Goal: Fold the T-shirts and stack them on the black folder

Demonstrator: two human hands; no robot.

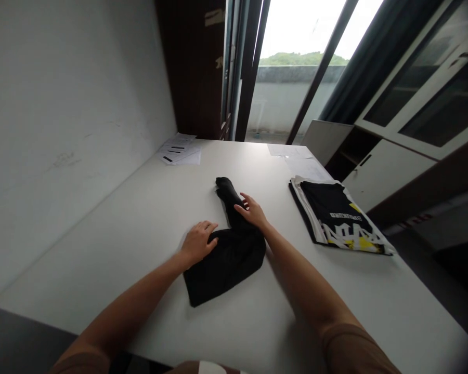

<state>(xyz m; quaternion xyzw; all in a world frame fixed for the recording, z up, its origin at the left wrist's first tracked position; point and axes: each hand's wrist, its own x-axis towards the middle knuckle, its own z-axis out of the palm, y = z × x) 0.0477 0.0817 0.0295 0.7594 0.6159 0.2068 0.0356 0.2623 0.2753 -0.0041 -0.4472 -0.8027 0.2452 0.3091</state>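
A black garment (228,259), its exact kind unclear, lies partly folded on the white table (148,218). Its wide part is nearest me, and a narrow, bunched length points away toward the window. My left hand (198,243) rests on the upper left edge of the wide part, thumb apart from the fingers. On the right side of the narrow length lies my right hand (252,212), with fingers spread and slightly curved over the cloth. Neither hand shows a firm grip.
A stack of folded printed shirts (335,215) sits at the table's right edge. Papers lie at the far left (181,149) and far right (302,161) corners. The wall (70,130) borders the left side; white cabinets (393,166) stand beyond the right edge.
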